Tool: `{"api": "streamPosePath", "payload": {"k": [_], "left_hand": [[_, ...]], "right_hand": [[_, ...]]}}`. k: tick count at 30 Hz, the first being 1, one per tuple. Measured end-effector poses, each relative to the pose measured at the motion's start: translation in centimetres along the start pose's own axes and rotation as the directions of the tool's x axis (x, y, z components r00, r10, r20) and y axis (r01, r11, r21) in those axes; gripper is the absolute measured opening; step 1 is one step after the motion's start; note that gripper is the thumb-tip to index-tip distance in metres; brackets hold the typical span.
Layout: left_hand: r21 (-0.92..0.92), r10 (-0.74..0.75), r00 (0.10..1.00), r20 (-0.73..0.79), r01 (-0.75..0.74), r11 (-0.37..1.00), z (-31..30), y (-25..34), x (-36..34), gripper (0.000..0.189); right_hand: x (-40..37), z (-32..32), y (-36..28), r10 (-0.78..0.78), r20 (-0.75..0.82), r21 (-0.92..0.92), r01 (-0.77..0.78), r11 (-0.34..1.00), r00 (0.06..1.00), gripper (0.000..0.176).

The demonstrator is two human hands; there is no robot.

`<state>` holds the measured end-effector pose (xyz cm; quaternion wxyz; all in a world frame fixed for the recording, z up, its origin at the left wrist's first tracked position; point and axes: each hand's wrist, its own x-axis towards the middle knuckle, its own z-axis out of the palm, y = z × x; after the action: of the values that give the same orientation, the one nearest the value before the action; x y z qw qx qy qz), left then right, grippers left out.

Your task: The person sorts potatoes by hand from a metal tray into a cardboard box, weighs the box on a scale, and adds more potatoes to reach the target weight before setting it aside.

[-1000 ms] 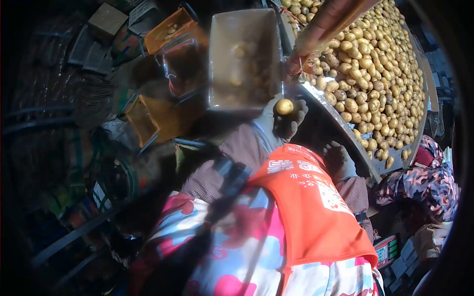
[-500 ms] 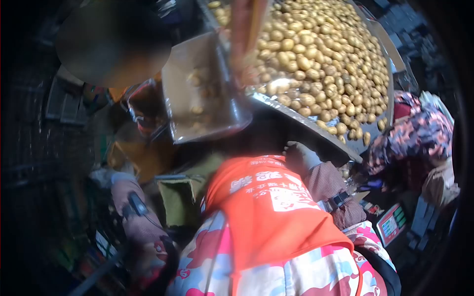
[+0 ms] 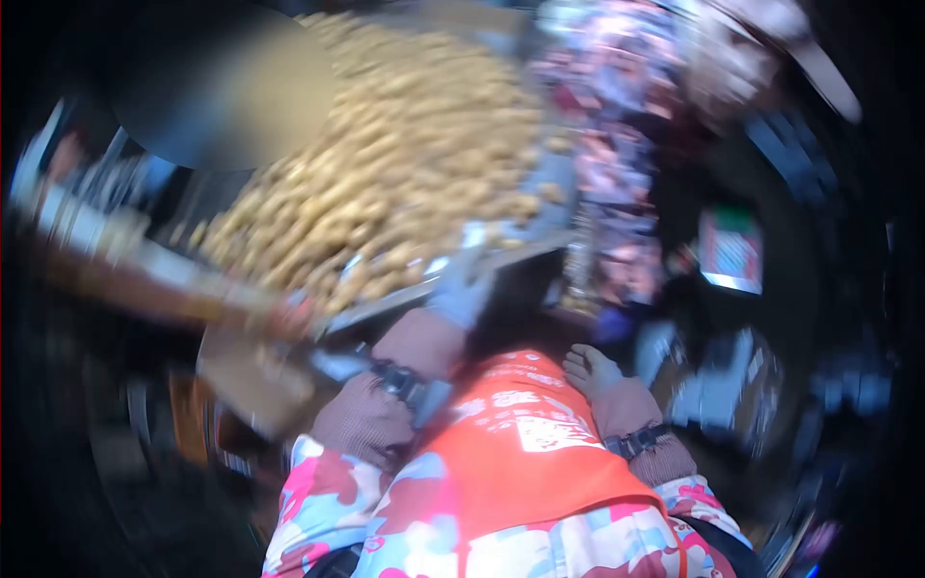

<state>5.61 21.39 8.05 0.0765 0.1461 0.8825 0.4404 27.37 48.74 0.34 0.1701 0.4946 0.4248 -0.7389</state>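
Observation:
A large heap of small yellow potatoes [image 3: 414, 154] lies on a table with a pale metal edge [image 3: 385, 306], smeared by motion. My left hand [image 3: 464, 289], in a pale glove, is at the table's near edge beside the potatoes; blur hides its fingers. Close to the orange apron [image 3: 540, 414] on my body is my right hand [image 3: 593, 371], also gloved. Its fingers are curled in together, and nothing shows in them.
An open cardboard box [image 3: 255, 380] is at the left below the table edge. A person in a patterned sleeve [image 3: 621, 164] is at the table's right side. Beyond them is a scale with a lit display [image 3: 732, 252]. Several plastic-wrapped items [image 3: 723, 390] are at the right.
My view has swung to the right, so the potatoes and box appear farther left. My left hand has come from the far left to the table edge. My right hand stays near the apron.

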Motion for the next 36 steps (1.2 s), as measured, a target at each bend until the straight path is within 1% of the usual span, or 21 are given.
{"api": "streamPosePath", "payload": {"k": [2,3,4,5,8,9,10,11,12,13,15,16,17,20,24,25,26,28,30,33,36], "left_hand": [[-0.114,0.112,0.993,0.047,-0.106,0.988,4.5,-1.2,2.8,0.037],[0.01,0.115,0.982,0.149,-0.118,0.993,4.2,0.8,3.3,0.035],[0.2,0.237,0.951,0.198,-0.276,0.94,5.7,-0.7,4.5,0.044],[0.39,0.126,0.952,0.277,-0.232,0.891,7.4,-2.9,5.5,0.056],[0.646,0.137,0.969,0.207,-0.24,0.725,6.8,-0.6,4.4,0.058],[0.667,0.216,0.954,0.206,-0.298,0.683,7.7,-0.6,4.5,0.057],[0.676,0.138,0.956,0.26,-0.282,0.681,7.4,-1.1,5.1,0.058],[0.68,0.259,0.945,0.2,-0.324,0.658,7.9,-2.8,4.8,0.061],[0.68,0.27,0.953,0.135,-0.288,0.674,8.1,-1.9,3.8,0.064],[0.686,0.235,0.961,0.148,-0.271,0.675,8.1,-2.1,3.4,0.064],[0.658,0.133,0.978,0.163,-0.208,0.723,8.0,-0.5,3.7,0.065],[0.626,0.047,0.979,0.2,-0.164,0.762,7.5,1.0,3.3,0.065],[0.657,0.142,0.971,0.19,-0.233,0.717,8.3,-2.8,4.2,0.064],[0.645,0.075,0.985,0.154,-0.158,0.747,8.8,-1.9,2.8,0.061],[0.742,0.181,0.974,0.136,-0.221,0.633,9.7,-3.3,4.1,0.062],[0.712,0.075,0.986,0.147,-0.158,0.685,9.7,-1.7,4.1,0.061],[0.72,0.216,0.972,0.096,-0.217,0.659,10.7,-5.5,5.2,0.061],[0.765,0.203,0.972,0.117,-0.218,0.605,11.1,-7.1,6.5,0.062],[0.78,0.113,0.991,0.069,-0.124,0.614,11.2,-4.8,6.0,0.059],[0.917,0.072,0.993,-0.098,0.062,0.394,12.7,-4.0,6.3,0.049],[0.95,0.007,0.993,-0.114,0.107,0.293,15.7,-1.6,4.7,0.046]], "right_hand": [[-0.3,-6.4,4.7,-0.063,-0.085,0.269,0.084,0.959,0.994,0.047],[-0.7,-9.2,7.7,-0.105,-0.184,0.334,0.163,0.929,0.977,0.047],[-1.9,-10.8,9.8,-0.102,-0.274,0.409,0.212,0.887,0.956,0.044],[-3.5,-12.4,11.8,-0.091,-0.345,0.445,0.249,0.86,0.934,0.042],[-9.5,-14.2,17.7,-0.056,-0.499,0.422,0.299,0.856,0.865,0.036],[-12.2,-15.0,19.3,-0.124,-0.501,0.208,0.258,0.943,0.857,0.035],[-15.3,-14.4,21.0,-0.235,-0.485,-0.143,0.189,0.972,0.842,0.034],[-18.0,-14.0,22.3,-0.375,-0.441,-0.536,0.095,0.839,0.815,0.034],[-20.6,-13.4,23.0,-0.398,-0.4,-0.677,0.028,0.736,0.826,0.034],[-20.5,-13.5,24.6,-0.368,-0.433,-0.613,0.031,0.789,0.823,0.034],[-19.2,-13.8,27.4,-0.145,-0.536,-0.09,0.114,0.989,0.832,0.034],[-18.2,-14.0,28.0,-0.063,-0.552,0.15,0.173,0.973,0.832,0.034],[-16.9,-13.5,28.5,-0.032,-0.559,0.294,0.234,0.927,0.829,0.033],[-12.8,-13.8,28.3,-0.055,-0.572,0.437,0.362,0.823,0.818,0.033],[-10.2,-17.7,25.3,-0.078,-0.602,0.448,0.417,0.791,0.795,0.033],[-10.2,-19.3,25.2,-0.08,-0.617,0.434,0.423,0.796,0.783,0.033],[-10.8,-21.2,25.3,-0.072,-0.644,0.41,0.423,0.808,0.761,0.033],[-12.2,-26.3,25.7,-0.049,-0.712,0.338,0.403,0.851,0.7,0.033],[-12.0,-33.0,24.7,-0.059,-0.777,0.237,0.378,0.895,0.627,0.033],[-9.3,-46.0,20.4,-0.137,-0.869,0.024,0.316,0.948,0.476,0.033],[-4.4,-58.7,15.3,-0.224,-0.911,-0.161,0.202,0.966,0.346,0.033]]}}
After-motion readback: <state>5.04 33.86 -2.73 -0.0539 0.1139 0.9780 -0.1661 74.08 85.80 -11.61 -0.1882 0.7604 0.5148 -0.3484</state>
